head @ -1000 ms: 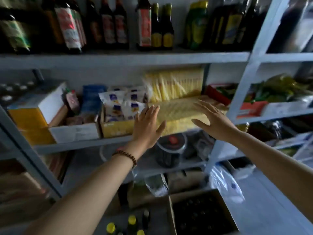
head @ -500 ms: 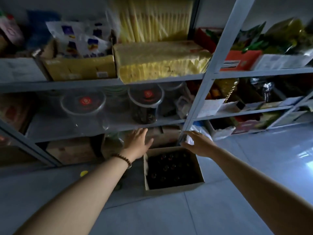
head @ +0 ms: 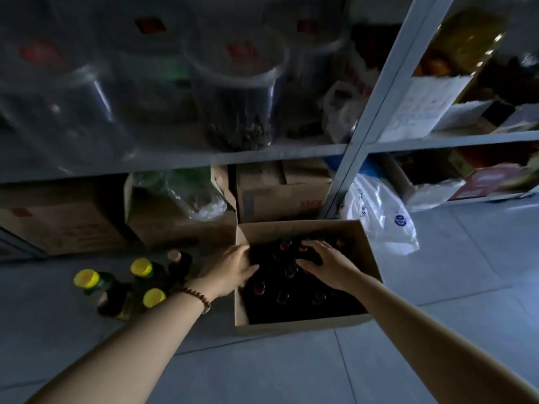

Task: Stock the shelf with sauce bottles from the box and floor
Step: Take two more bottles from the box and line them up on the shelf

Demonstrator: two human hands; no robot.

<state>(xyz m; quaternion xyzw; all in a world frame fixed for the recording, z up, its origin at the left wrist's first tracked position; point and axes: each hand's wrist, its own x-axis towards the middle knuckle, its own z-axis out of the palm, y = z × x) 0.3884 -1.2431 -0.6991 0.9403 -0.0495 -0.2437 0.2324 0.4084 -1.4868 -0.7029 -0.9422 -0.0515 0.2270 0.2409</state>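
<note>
An open cardboard box (head: 294, 325) stands on the floor in front of the shelf (head: 262, 155), filled with several dark sauce bottles (head: 287, 295). My left hand (head: 229, 271) reaches over the box's left wall, its fingertips hidden among the bottles. My right hand (head: 323, 263) lies on the bottle tops at the back of the box, thumb and fingers curled round one dark bottle neck. To the left of the box, a cluster of yellow-capped bottles (head: 141, 268) stands on the floor beside my left wrist.
Cardboard cartons (head: 58, 223) and a bag-filled box sit under the lowest shelf. Clear plastic jars (head: 236, 97) fill the shelf above. A grey upright post (head: 370, 112) rises just behind the box, with a white plastic bag (head: 379, 211) at its foot. Grey tiled floor lies near me.
My view has dropped from the upper shelves to the floor. Both hands came down from in front of the shelves into the box of bottles.
</note>
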